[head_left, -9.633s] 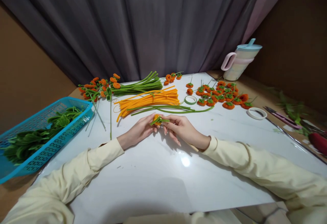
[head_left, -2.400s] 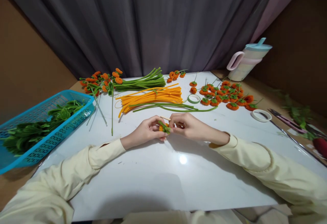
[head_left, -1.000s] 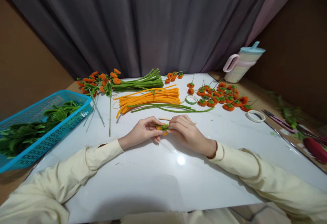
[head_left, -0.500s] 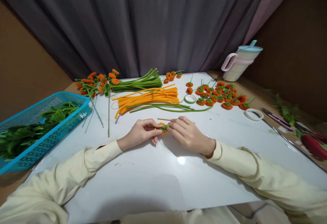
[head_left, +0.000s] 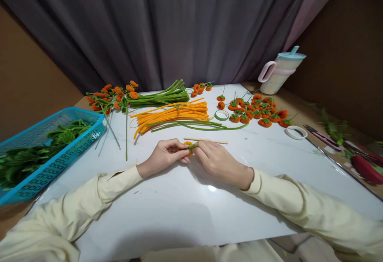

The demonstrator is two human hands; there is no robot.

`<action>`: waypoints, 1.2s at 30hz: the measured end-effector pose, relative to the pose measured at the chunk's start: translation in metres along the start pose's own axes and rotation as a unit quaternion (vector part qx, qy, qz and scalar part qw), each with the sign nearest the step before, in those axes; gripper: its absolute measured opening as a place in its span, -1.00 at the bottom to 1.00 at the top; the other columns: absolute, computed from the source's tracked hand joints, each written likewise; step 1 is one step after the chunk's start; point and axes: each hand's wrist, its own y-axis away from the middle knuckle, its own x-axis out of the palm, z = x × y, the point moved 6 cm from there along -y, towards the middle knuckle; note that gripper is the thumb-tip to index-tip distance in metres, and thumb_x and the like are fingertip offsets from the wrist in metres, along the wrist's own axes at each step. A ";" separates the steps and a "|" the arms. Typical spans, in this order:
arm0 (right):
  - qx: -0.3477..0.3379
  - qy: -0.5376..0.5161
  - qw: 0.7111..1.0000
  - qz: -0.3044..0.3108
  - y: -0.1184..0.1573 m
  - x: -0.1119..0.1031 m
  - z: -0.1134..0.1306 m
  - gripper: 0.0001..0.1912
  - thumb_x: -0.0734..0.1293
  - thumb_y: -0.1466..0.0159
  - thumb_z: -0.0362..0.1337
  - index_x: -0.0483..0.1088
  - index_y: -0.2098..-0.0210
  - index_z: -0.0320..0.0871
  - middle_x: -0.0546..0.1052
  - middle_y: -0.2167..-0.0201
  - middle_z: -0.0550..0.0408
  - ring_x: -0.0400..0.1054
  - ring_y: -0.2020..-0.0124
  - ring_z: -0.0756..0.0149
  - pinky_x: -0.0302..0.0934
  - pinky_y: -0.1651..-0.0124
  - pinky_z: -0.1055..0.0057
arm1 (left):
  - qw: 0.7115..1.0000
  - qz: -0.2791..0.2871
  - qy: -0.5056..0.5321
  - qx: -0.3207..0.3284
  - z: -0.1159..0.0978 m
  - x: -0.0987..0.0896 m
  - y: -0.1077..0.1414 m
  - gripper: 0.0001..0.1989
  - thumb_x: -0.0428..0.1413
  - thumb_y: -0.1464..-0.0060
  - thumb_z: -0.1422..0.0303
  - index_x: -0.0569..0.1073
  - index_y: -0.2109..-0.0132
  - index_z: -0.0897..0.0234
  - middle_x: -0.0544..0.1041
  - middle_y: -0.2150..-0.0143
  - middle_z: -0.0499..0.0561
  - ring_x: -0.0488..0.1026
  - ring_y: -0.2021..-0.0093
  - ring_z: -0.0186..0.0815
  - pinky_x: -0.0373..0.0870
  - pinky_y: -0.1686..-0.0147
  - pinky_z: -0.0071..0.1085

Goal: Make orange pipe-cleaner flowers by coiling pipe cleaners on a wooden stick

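Note:
My left hand and my right hand meet at the middle of the white table. Between their fingertips they pinch a small orange pipe-cleaner pumpkin with a green pipe-cleaner piece across its top. A thin wooden stick lies on the table just beyond my right hand, touching neither hand.
Behind my hands lie a bundle of orange pipe cleaners, green pipe cleaners, a green tape roll and several finished pumpkins. A blue basket of green leaves stands left. A white tape roll, scissors and a jug are right.
Both hands stayed together on the pumpkin, turning it and working the green piece. The wooden stick shows more fully beyond my right hand. The view shifted slightly.

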 end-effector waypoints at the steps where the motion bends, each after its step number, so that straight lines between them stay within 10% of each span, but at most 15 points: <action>1: 0.027 -0.042 0.999 0.004 0.000 0.000 -0.002 -0.77 0.04 -0.32 -0.42 0.25 0.39 -0.24 0.31 0.46 -0.02 0.16 0.44 0.27 0.06 0.40 0.34 | 1.000 -0.003 -0.003 0.008 -0.001 0.000 0.000 -0.73 0.27 0.11 0.26 0.42 0.39 0.40 0.54 0.52 0.01 0.53 0.47 -0.31 0.53 0.39 -0.43; 6: 0.177 -0.270 0.946 0.023 0.000 -0.002 -0.013 -0.87 0.08 -0.30 -0.40 0.18 0.37 -0.19 0.31 0.41 0.03 0.16 0.44 0.35 0.07 0.40 0.40 | 0.999 -0.012 -0.025 0.046 -0.006 0.003 0.003 -0.74 0.26 0.11 0.25 0.45 0.39 0.39 0.53 0.45 0.01 0.55 0.44 -0.27 0.55 0.37 -0.39; 9: 0.291 -0.402 0.867 0.042 0.001 0.003 -0.024 -0.85 0.12 -0.26 -0.37 0.18 0.46 -0.18 0.27 0.53 0.13 0.12 0.51 0.41 0.03 0.44 0.44 | 0.996 -0.021 -0.053 0.073 -0.008 0.003 0.005 -0.77 0.23 0.08 0.27 0.46 0.39 0.39 0.54 0.40 0.04 0.55 0.42 -0.25 0.56 0.35 -0.37; 15: 0.426 -0.766 0.463 0.129 0.010 0.033 -0.022 -0.92 0.22 -0.14 -0.36 0.27 0.46 -0.25 0.25 0.59 0.16 0.05 0.61 0.52 -0.03 0.57 0.53 | 0.979 -0.051 -0.123 0.157 -0.014 0.002 0.009 -0.85 0.22 0.06 0.34 0.49 0.40 0.37 0.56 0.39 0.06 0.53 0.42 -0.30 0.54 0.36 -0.44; 17: 0.422 -0.805 0.392 0.140 0.012 0.037 -0.019 -0.93 0.24 -0.11 -0.37 0.28 0.46 -0.27 0.27 0.56 0.15 0.03 0.61 0.55 -0.02 0.56 0.54 | 0.982 -0.046 -0.108 0.146 -0.014 0.001 0.008 -0.83 0.23 0.06 0.33 0.48 0.39 0.38 0.56 0.39 0.07 0.54 0.41 -0.30 0.53 0.35 -0.45; 19: 0.420 -0.789 0.429 0.126 0.013 0.038 -0.024 -0.91 0.24 -0.13 -0.35 0.29 0.46 -0.27 0.27 0.58 0.16 0.06 0.61 0.54 -0.02 0.55 0.54 | 0.994 -0.015 -0.051 0.096 -0.011 0.002 0.005 -0.78 0.23 0.06 0.30 0.45 0.31 0.38 0.56 0.34 0.08 0.54 0.37 -0.28 0.53 0.32 -0.42; 24: 0.373 -0.591 0.707 0.109 0.010 0.023 -0.035 -0.85 0.23 -0.19 -0.30 0.29 0.47 -0.24 0.29 0.64 0.20 0.12 0.59 0.49 -0.01 0.49 0.52 | 0.989 0.065 0.109 -0.076 0.002 0.008 -0.002 -0.61 0.14 -0.06 0.19 0.26 0.04 0.30 0.57 0.33 0.08 0.56 0.31 -0.20 0.52 0.29 -0.29; 27: 0.348 -0.524 0.769 0.116 0.006 0.016 -0.036 -0.83 0.21 -0.21 -0.29 0.32 0.46 -0.23 0.30 0.65 0.22 0.13 0.60 0.49 0.00 0.47 0.51 | 0.987 0.064 0.099 -0.108 0.007 0.010 -0.004 -0.61 0.18 -0.01 0.19 0.34 0.12 0.39 0.57 0.32 0.14 0.56 0.31 -0.21 0.52 0.28 -0.34; 31: 0.386 -0.565 0.721 0.110 0.008 0.019 -0.037 -0.81 0.23 -0.19 -0.27 0.35 0.47 -0.27 0.29 0.69 0.21 0.12 0.64 0.50 0.01 0.52 0.51 | 0.993 0.026 0.073 -0.088 0.006 0.010 -0.005 -0.60 0.21 0.03 0.18 0.40 0.16 0.42 0.57 0.30 0.14 0.55 0.28 -0.22 0.51 0.23 -0.34; 36: 0.463 -0.705 0.529 0.091 0.014 0.029 -0.028 -0.86 0.30 -0.07 -0.31 0.35 0.51 -0.30 0.31 0.70 0.18 0.09 0.72 0.53 -0.01 0.65 0.53 | 0.995 -0.032 0.061 -0.065 0.002 0.009 0.000 -0.60 0.24 0.08 0.17 0.40 0.18 0.39 0.58 0.35 0.05 0.55 0.31 -0.27 0.50 0.18 -0.34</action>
